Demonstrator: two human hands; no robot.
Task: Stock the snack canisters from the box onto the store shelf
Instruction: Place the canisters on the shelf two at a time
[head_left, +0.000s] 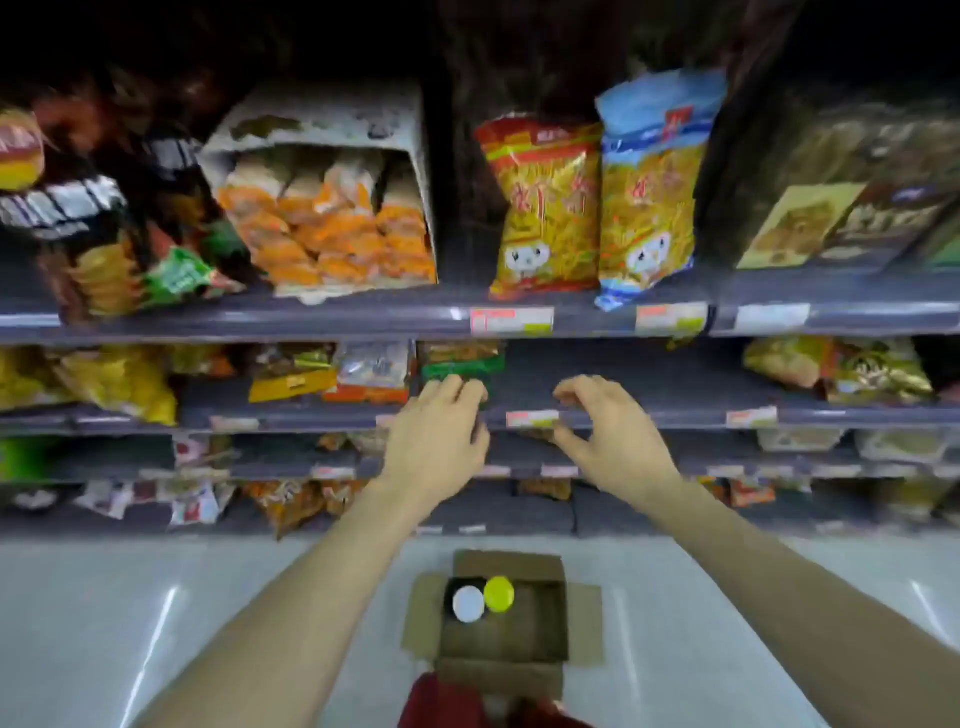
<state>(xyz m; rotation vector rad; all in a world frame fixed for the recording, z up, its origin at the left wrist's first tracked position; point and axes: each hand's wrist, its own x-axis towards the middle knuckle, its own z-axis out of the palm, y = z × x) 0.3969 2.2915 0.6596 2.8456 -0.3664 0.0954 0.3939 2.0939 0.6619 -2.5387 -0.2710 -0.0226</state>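
Observation:
An open cardboard box stands on the floor below me. Inside it, at the back left corner, are two upright canisters seen from above: one with a white lid and one with a yellow-green lid. Both my arms reach forward over the box to the second shelf. My left hand hovers at the shelf's front edge, fingers curled near a green snack bag, holding nothing. My right hand is beside it, fingers spread and curved, also holding nothing.
The upper shelf carries a carton of orange packets and tall yellow snack bags. Bags fill the left and right ends of the second shelf. Lower shelves hold more packets. Pale glossy floor surrounds the box.

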